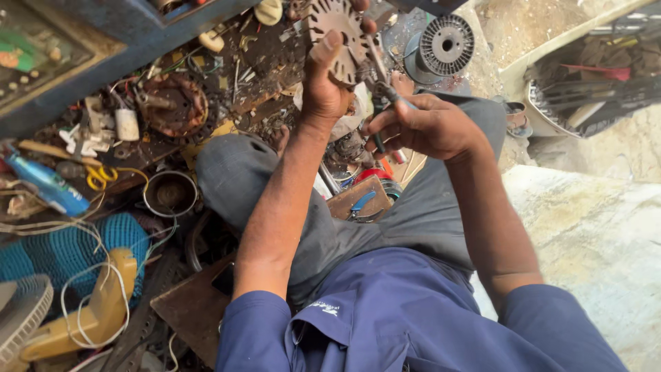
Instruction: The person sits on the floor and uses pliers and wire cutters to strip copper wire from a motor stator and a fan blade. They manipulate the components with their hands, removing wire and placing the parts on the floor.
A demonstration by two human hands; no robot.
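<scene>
Blue short-sleeved shirt (406, 324), sleeves (255, 324) ending above elbow; small white embroidered mark (323, 308) on chest at 6 o'clock. Grey trousers (413, 213) toward 12 o'clock, dusty at knees. Forearms bare; left hand (327, 86) and right hand (430, 127) ungloved, no watch or rings visible.

Daylight fell on a pale, dusty stone floor (606, 234) at three o'clock, while a blue-framed cabinet (103, 62) stood at ten o'clock above ground cluttered with wires, scrap parts and a teal woven mat (62, 251).
</scene>
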